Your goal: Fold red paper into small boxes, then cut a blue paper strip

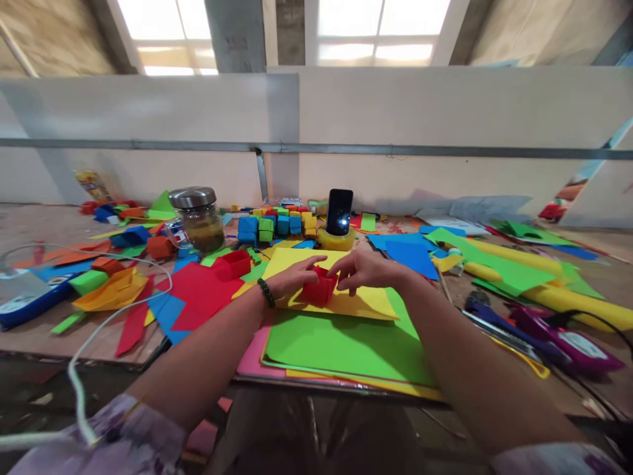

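Observation:
Between my two hands a small red folded paper box [320, 291] rests on a yellow sheet [363, 305]. My left hand [298, 276], with a dark bead bracelet at the wrist, grips the box's left side with bent fingers and thumb. From the right, my right hand [368, 269] has its curled fingers at the box's upper right edge. Below the yellow sheet lies a stack of coloured sheets with a green sheet [346, 346] on top. Another red paper box [232, 264] stands to the left, beside red sheets [205, 293].
Behind my hands a phone [339, 212] leans in a yellow holder [336, 239]. Several small coloured paper cubes [267, 227] stand near a lidded glass mug [200, 224]. At right lie yellow rolls [573, 303] and a purple device [568, 343]; a white cable [113, 316] crosses the left.

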The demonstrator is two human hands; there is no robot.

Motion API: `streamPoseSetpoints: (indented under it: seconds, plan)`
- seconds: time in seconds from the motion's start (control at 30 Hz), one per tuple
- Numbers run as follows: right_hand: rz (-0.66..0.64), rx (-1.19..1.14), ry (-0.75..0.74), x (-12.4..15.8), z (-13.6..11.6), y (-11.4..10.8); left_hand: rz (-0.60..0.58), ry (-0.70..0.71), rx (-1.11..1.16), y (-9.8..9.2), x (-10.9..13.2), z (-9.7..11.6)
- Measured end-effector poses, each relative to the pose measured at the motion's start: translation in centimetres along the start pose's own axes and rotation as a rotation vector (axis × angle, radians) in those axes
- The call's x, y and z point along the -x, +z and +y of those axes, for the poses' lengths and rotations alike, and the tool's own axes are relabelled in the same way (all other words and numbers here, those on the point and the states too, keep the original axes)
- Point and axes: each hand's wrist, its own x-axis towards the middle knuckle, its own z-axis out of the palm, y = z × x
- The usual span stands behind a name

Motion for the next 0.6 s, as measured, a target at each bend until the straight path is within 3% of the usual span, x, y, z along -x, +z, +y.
streamPoseSetpoints:
  seconds: [0.07,0.23,0.37,0.47,0.6]
  plan:
    - [0.021,0.020,0.011,-0.4,0.3,0.4,0.043,0.063,-0.127,-0.5,-0.1,0.0]
    - [0.125,0.176,0.078,-0.5,-0.5,0.7,0.265,0.410,-0.501,-1.4,0.4,1.0]
    - [0.144,0.384,0.014,-0.2,-1.2,0.7,0.195,0.415,-0.707,-1.1,0.7,1.3]
    - [0.168,0.516,-0.075,-0.1,-1.6,0.9,0.131,0.410,-0.698,-1.0,0.5,1.0]
    - [0.170,0.524,-0.151,-0.2,-1.8,1.2,0.043,0.376,-0.621,-1.4,0.3,0.8]
